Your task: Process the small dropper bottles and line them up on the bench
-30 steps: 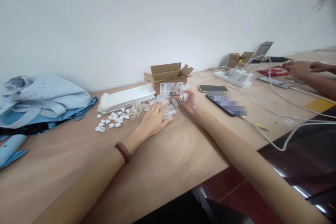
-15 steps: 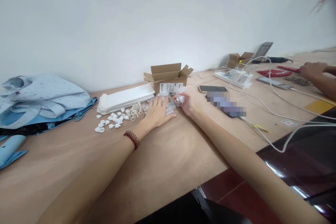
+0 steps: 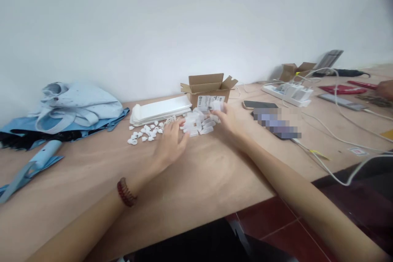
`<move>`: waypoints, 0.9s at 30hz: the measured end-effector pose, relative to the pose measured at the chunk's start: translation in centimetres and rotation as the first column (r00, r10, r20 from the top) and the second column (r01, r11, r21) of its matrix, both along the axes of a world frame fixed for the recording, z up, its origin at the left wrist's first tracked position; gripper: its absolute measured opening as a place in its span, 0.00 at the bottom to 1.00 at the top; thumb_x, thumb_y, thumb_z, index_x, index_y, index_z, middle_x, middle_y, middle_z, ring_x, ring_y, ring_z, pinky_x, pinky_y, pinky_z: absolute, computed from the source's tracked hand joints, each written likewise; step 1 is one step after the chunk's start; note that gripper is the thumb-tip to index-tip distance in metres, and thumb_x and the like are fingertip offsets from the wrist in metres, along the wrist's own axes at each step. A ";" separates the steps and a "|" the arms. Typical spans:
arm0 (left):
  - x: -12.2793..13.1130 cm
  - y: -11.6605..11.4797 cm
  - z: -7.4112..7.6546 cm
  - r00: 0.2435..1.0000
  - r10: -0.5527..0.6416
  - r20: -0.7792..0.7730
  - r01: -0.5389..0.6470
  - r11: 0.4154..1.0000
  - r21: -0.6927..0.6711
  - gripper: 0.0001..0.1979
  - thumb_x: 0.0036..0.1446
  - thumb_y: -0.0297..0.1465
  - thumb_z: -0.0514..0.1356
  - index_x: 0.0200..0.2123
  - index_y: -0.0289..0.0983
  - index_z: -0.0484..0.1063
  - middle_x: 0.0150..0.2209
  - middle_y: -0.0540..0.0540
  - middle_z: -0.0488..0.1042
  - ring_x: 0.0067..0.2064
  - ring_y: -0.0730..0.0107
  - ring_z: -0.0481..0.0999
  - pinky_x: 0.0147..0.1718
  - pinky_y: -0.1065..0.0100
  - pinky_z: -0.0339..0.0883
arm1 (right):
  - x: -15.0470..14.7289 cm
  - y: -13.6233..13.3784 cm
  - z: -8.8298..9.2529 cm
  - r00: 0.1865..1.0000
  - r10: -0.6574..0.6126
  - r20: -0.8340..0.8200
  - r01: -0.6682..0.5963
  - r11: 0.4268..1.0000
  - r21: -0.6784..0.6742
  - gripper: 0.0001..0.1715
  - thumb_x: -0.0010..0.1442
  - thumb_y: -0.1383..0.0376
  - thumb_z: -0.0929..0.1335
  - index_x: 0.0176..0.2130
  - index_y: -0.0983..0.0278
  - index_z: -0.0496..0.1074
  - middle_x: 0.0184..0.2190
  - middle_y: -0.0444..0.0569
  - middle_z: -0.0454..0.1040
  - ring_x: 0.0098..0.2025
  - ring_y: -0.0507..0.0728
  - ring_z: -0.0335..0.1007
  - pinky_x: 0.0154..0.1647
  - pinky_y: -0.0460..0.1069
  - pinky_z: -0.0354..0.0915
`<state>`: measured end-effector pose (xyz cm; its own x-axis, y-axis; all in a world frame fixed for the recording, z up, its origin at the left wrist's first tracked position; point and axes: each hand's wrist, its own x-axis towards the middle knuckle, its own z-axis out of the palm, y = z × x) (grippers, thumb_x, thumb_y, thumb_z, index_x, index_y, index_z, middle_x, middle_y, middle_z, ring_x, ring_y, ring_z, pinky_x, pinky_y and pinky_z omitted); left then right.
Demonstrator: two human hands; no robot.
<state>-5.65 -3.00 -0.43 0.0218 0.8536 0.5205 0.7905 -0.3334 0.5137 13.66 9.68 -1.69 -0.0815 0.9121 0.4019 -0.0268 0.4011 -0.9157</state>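
My right hand (image 3: 231, 123) is closed in a pinch on a small translucent plastic tube (image 3: 217, 107), just in front of an open cardboard box (image 3: 208, 97). Below its fingers lies a loose pile of frosted plastic tubes (image 3: 206, 126) on the wooden table. My left hand (image 3: 170, 142) holds nothing; its thumb and fingers are apart at the left side of that pile. Its fingertips partly cover a bunch of off-white loops (image 3: 170, 119). To the left of this hand, small white plastic caps (image 3: 149, 129) are scattered.
A stack of flat white sleeves (image 3: 161, 110) lies behind the caps. Light-blue cloth (image 3: 80, 104) is heaped at left. Phones (image 3: 260, 105), a power strip (image 3: 287, 95) and white cables occupy the right side. Another person's hand (image 3: 385, 89) shows at the far right.
My left hand has drawn back from the tubes toward me and left, uncovering the pile. My right hand stays by the box. The camera view has turned slightly left.
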 end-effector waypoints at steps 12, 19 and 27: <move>-4.4 -1.6 -0.1 0.414 0.133 0.901 0.773 0.471 -0.424 0.11 0.52 0.33 0.58 0.35 0.31 0.70 0.34 0.41 0.73 0.29 0.69 0.73 0.23 0.71 0.66 | -5.9 -6.4 -0.7 0.515 -0.321 0.795 -0.692 0.393 0.606 0.18 0.62 0.64 0.61 0.51 0.69 0.64 0.50 0.62 0.67 0.53 0.67 0.58 0.52 0.62 0.56; -4.3 -2.4 -0.1 0.523 0.064 0.850 0.762 0.410 -0.500 0.05 0.46 0.27 0.61 0.29 0.30 0.70 0.30 0.44 0.72 0.26 0.70 0.73 0.21 0.70 0.66 | -6.3 -8.0 -1.0 0.526 -0.144 0.838 -0.751 0.382 0.538 0.29 0.65 0.66 0.60 0.63 0.67 0.51 0.63 0.62 0.52 0.67 0.64 0.40 0.62 0.64 0.50; -3.5 -2.8 -0.7 0.521 0.101 0.848 0.672 0.563 -0.480 0.10 0.42 0.23 0.58 0.32 0.35 0.66 0.26 0.50 0.68 0.24 0.73 0.70 0.20 0.72 0.63 | -6.1 -8.4 -0.2 0.747 0.046 0.663 -0.550 0.604 0.577 0.39 0.61 0.69 0.62 0.66 0.58 0.42 0.68 0.55 0.38 0.68 0.63 0.31 0.64 0.66 0.40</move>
<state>-9.15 -5.82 -1.11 0.3113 0.9099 -0.2740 -0.0831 0.3133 0.9460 7.55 1.25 -1.92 -0.7124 0.2271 0.6640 0.1014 0.9696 -0.2227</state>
